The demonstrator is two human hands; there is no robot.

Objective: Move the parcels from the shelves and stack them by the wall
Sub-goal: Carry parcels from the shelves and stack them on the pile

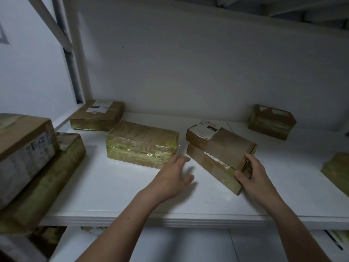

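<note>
Right hand (254, 175): grips the near corner of two stacked parcels (221, 154), centre-right of the frame, on the white shelf (117, 188).
Left hand (174, 175): fingers spread, empty, beside a yellow-taped parcel (141, 143).

On the white shelf board (113, 195), a tape-wrapped brown cardboard parcel (141, 144) lies at centre. Just right of it, a small brown cardboard box (221, 146) sits on a flat brown cardboard parcel (209, 165). A labelled brown carton (97, 115) lies behind left and a torn-topped brown carton (272, 121) behind right. At far left, a large labelled cardboard box (24, 146) rests on a broad tape-wrapped carton (47, 176).
</note>
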